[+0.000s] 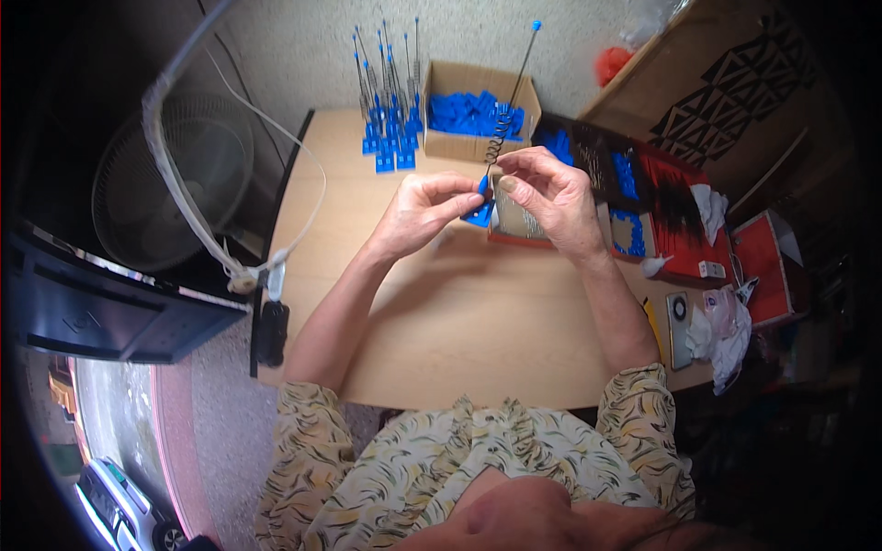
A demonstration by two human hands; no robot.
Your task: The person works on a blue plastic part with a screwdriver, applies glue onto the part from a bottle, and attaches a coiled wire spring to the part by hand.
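Observation:
Over the table's middle, my left hand [418, 209] pinches a blue plastic stand [478, 216] with a flat base, at its narrow upright neck. From that neck a thin black rod rises, tilted to the right, with a black coil spring [496, 145] around it and a blue ball [536, 27] at its top. Close beside the rod's lower end is my right hand [556, 197], its fingers curved and its thumb apart from them. Whether a fingertip touches the rod is hard to make out.
Similar blue stands with rods [390, 138] are grouped at the back left. Behind my hands is a cardboard box [446, 147] of blue parts. Trays [675, 211] of blue pieces and black rods lie to the right, near a phone [678, 331]. A fan [170, 179] stands left.

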